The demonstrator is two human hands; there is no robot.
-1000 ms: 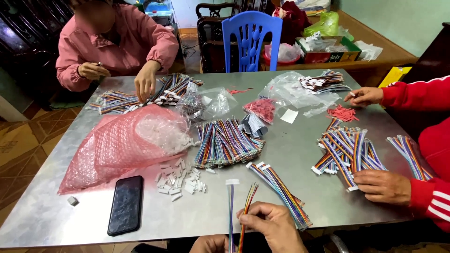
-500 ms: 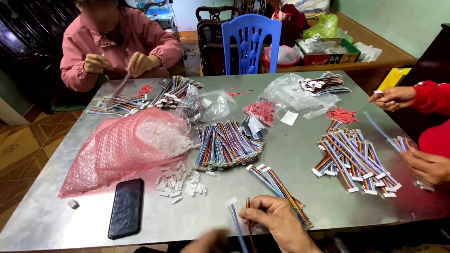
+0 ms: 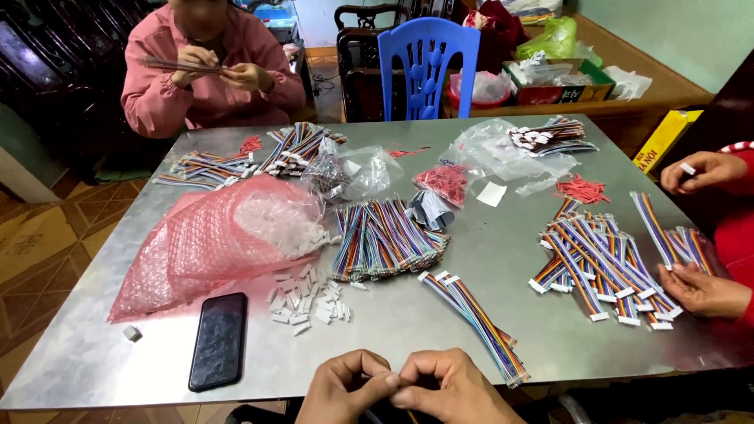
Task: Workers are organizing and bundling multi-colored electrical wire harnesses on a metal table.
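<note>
Desk (image 3: pixel 487 314): bare metal; black phone (image 3: pixel 217 340) near its near-left corner
Left hand (image 3: pixel 345 387): at near edge, fingers curled; contents cannot be told
Right hand (image 3: pixel 452 389): touching left hand, pinched; contents hidden
Ribbon cable (image 3: pixel 475 316): lies just beyond right hand

My left hand (image 3: pixel 345 386) and right hand (image 3: pixel 452 387) sit low at the near edge, knuckles up, fingers curled inward, thumb and fingertips pinched together where both hands meet.
</note>
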